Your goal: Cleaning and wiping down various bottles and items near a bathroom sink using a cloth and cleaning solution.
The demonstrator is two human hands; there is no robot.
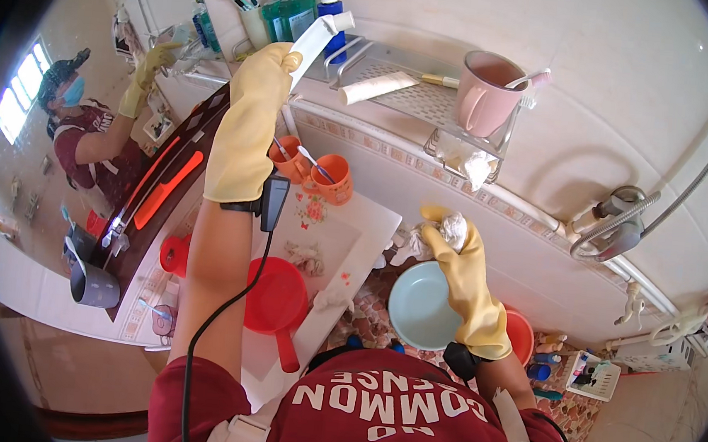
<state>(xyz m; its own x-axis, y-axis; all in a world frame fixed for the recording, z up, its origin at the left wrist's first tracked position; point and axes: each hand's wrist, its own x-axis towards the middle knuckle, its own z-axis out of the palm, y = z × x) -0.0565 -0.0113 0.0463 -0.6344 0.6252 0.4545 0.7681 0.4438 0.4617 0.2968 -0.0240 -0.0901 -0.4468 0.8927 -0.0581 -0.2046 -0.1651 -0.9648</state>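
Note:
My left hand (252, 117), in a pale yellow rubber glove, is raised at the left end of the wire wall shelf (396, 104). It is closed around a white squeeze tube (314, 45) with its cap end pointing up and right. My right hand (469, 284), gloved the same way, grips a crumpled white cloth (451, 229) below the shelf and above a light blue basin (422, 305). Another white tube (379, 87) lies on the shelf. To its right, a pink mug (487, 94) has a toothbrush (530, 79) across its rim.
Green bottles (297, 13) and a blue pump bottle (330, 20) stand at the shelf's left. Below are orange cups (332, 178) with toothbrushes and a red dipper (277, 298) at the washbasin. A mirror (32, 187) fills the left; a shower hose (698, 177) hangs right.

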